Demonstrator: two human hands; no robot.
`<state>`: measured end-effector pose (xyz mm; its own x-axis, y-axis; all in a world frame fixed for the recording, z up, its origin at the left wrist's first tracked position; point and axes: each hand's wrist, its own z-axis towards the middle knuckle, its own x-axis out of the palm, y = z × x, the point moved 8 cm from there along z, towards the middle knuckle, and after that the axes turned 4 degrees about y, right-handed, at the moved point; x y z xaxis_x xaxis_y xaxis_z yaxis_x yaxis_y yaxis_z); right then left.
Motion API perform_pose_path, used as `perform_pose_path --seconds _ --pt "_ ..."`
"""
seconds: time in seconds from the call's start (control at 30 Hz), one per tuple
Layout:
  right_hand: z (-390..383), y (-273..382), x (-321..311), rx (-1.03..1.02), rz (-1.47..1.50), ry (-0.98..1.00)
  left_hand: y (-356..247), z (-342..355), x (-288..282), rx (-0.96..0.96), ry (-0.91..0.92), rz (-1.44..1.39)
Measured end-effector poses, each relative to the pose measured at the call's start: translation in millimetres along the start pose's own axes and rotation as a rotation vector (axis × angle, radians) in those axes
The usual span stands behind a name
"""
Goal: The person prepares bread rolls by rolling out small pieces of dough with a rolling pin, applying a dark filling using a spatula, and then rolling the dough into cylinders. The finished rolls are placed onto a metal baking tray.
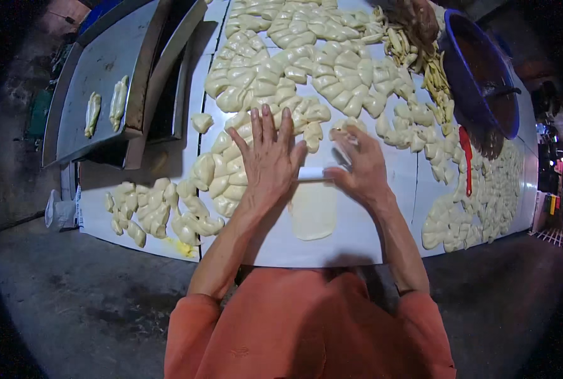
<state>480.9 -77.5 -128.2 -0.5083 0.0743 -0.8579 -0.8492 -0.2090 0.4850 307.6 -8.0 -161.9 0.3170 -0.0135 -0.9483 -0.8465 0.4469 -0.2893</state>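
Rolling pin (312, 173) lies sideways, left hand (271, 155) splayed, right hand (363, 165) curled, its grip unclear.

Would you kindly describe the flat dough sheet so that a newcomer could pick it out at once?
On the white tabletop, find the near edge by the person's orange shirt. From the short white cylindrical roller between the bare left hand and right hand, the pale, rounded-rectangular dough sheet extends toward that edge. It is broad, thin and smooth; the neighbouring dough pieces are plump and lumpy.
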Motion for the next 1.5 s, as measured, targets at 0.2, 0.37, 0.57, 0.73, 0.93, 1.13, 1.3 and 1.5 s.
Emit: perform_pose_path --seconds 0.2,0.37,0.57,0.73,0.93,1.13,1.3,1.5 --pt "-59 1 -2 -0.031 -0.038 0.069 15 -36 -27 0.014 -0.056 -0.162" --pt "-104 -62 -39 0.406 -0.211 -0.185 22 -42 -39 -0.003 -0.053 -0.182" --pt "-57 -45 -44 0.335 -0.247 -0.328 -68 -8 -16 0.303 0.106 -0.356" --pt "14 -33 -7 0.197 -0.329 -0.220 -101 13 21 0.350 0.096 -0.129" --pt "7 -69 -31 0.354 0.106 -0.112 -96 13 15 0.301 0.121 -0.057" --pt "-76 -34 -74 0.478 0.407 -0.159 -91 7 19 0.277 0.150 -0.068" --pt "-115 2 -35 0.224 0.032 0.155 -108 -23 -5 0.349 0.095 -0.078" --pt "-141 -10 -47 0.268 0.092 -0.017 -160 -102 0 0.602 0.351 -0.285"
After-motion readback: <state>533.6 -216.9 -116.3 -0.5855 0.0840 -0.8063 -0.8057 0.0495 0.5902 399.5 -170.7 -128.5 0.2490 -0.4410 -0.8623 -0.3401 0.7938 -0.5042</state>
